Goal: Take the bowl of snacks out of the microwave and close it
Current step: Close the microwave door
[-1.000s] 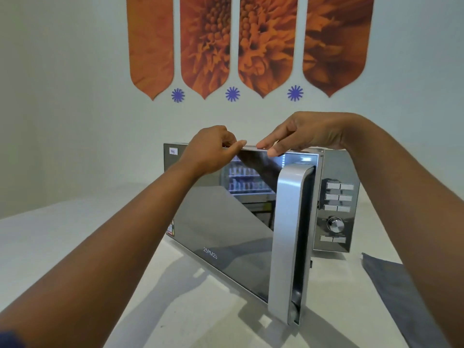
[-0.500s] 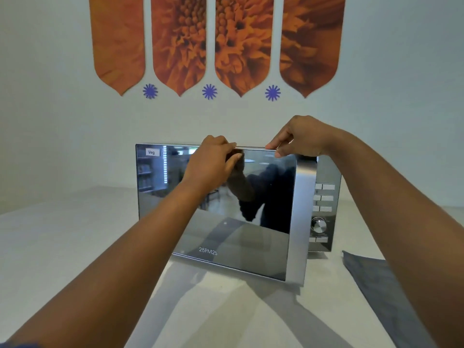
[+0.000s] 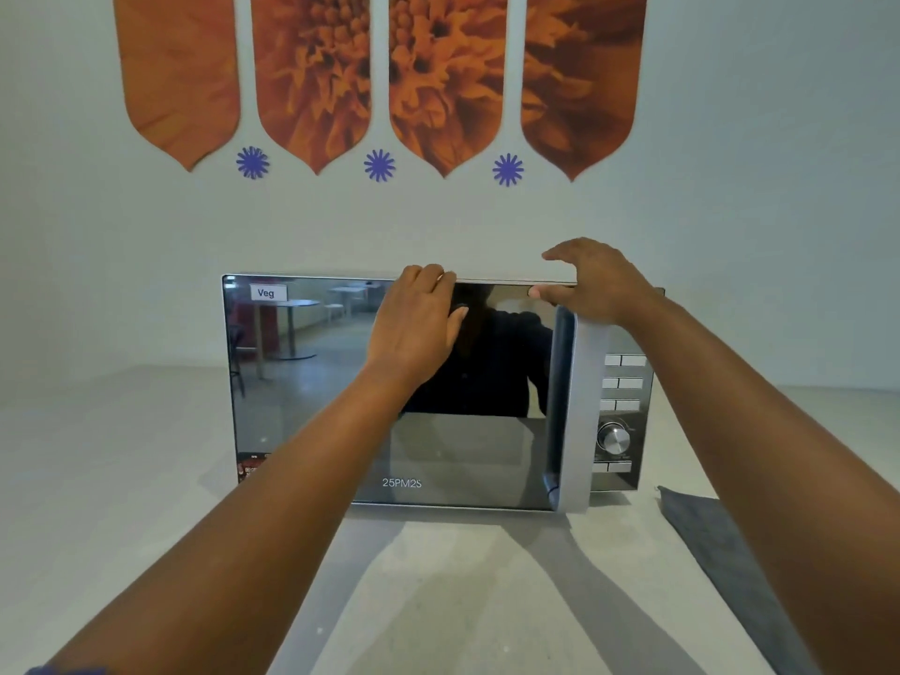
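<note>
A grey cloth (image 3: 721, 567) lies flat on the pale counter (image 3: 121, 479) to the right of the microwave (image 3: 628, 479), its near edge hidden behind the right forearm. On the wall above hang four orange flower panels (image 3: 316, 75) with three small purple star shapes (image 3: 379, 165) between their tips. A white label reading "Veg" (image 3: 266, 292) sits at the upper left corner of the mirrored door (image 3: 302, 382), and the marking "25PM2S" shows near its lower edge. To the right of the door stand the silver handle (image 3: 572, 421), the rows of buttons (image 3: 625, 382) and a round dial (image 3: 613, 437).

The door sits flush against the microwave body. The glass only reflects a room and a dark figure, so the inside cannot be seen, and no bowl of snacks shows anywhere in view.

Both arms reach forward from below. The left hand (image 3: 419, 328) lies flat and open on the upper middle of the door, fingertips curled onto its top edge. The right hand (image 3: 591, 285) is open, fingers spread and raised above the top right corner, thumb touching the door's front just above the handle; it grips nothing
</note>
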Tool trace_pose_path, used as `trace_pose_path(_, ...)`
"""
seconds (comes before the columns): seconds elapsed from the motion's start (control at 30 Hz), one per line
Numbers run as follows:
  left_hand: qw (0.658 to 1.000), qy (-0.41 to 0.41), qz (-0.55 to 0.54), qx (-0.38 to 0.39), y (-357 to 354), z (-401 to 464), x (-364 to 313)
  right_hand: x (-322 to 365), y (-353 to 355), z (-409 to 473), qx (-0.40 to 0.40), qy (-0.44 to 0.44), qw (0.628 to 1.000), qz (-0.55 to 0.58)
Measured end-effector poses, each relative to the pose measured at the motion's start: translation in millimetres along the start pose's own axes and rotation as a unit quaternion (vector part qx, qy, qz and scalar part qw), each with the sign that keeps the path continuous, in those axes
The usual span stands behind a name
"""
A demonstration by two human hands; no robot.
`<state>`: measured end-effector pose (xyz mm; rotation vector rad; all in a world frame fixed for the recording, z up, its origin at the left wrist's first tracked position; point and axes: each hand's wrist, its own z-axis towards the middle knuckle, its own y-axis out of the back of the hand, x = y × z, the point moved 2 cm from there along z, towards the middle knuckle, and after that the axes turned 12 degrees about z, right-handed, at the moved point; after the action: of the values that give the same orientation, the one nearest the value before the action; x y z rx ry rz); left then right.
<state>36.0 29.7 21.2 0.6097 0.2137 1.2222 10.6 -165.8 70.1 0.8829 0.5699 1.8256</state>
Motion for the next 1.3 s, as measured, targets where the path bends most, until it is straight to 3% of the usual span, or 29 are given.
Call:
trace_pose_path(0.23, 1.0, -0.001, 0.023, -0.009, -16.6, 7.1, 0.9, -17.0, -10.9, 4.6, 0.066, -0.067, 0.996, -0.002)
trace_pose_path(0.4, 1.0, -0.016, 0.021, 0.012, -25.1, 17.3, 6.8, -18.4, -9.3, 9.0, 0.088, -0.057, 0.994, -0.01)
trace_pose_path(0.7, 0.996, -0.03, 0.067, 0.057, -18.9, 43.2, 9.7, -21.9, -6.5, 18.3, 0.064, -0.032, 0.997, 0.001)
trace_pose_path(0.97, 0.999, -0.02, 0.038, 0.03, -22.7, 45.0, 7.0, -28.3, -9.4, 27.2, 0.022, -0.008, 1.0, 0.001)
trace_pose_path(1.3, 1.0, -0.012, 0.003, 0.029, -24.4, 47.0, 8.1, -31.7, -11.6, 31.7, 0.026, 0.009, 0.999, -0.026)
